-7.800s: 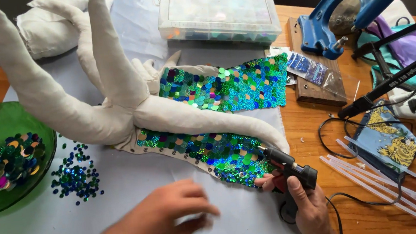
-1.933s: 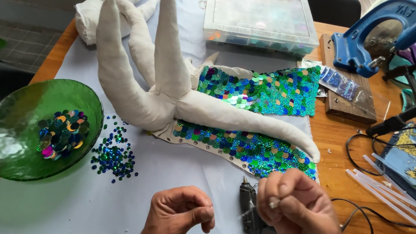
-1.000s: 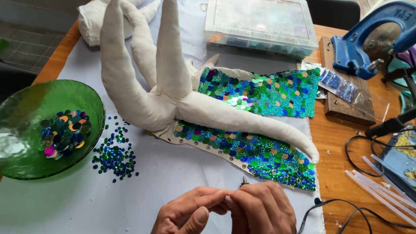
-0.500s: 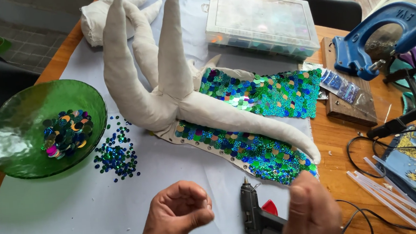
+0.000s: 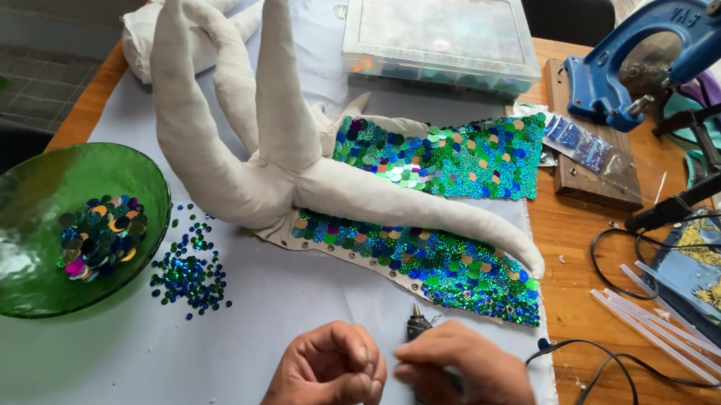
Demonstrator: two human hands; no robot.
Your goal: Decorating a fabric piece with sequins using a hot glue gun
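Note:
My left hand point(image 5: 323, 378) and my right hand point(image 5: 470, 380) meet at the bottom edge, both with fingers curled and fingertips pinched together; anything tiny between them is hidden. A black glue gun point(image 5: 415, 321) lies on the pale sheet point(image 5: 133, 366), its nozzle poking out from under my right hand. Just beyond is a cream stuffed cloth figure point(image 5: 230, 178) with long limbs, lying over a strip of blue-green sequin fabric point(image 5: 434, 265). A wider sequin panel point(image 5: 451, 157) lies behind it.
A green glass bowl point(image 5: 2, 222) holding sequins sits at the left, with loose sequins point(image 5: 188, 276) beside it. A clear plastic box point(image 5: 437, 29) stands at the back. To the right are a blue hand press point(image 5: 649, 51), glue sticks point(image 5: 688, 331) and a black cable point(image 5: 622, 370).
My right hand has moved left over the glue gun, which lay uncovered on the sheet half a second ago. Both hands' fingertips have come together again.

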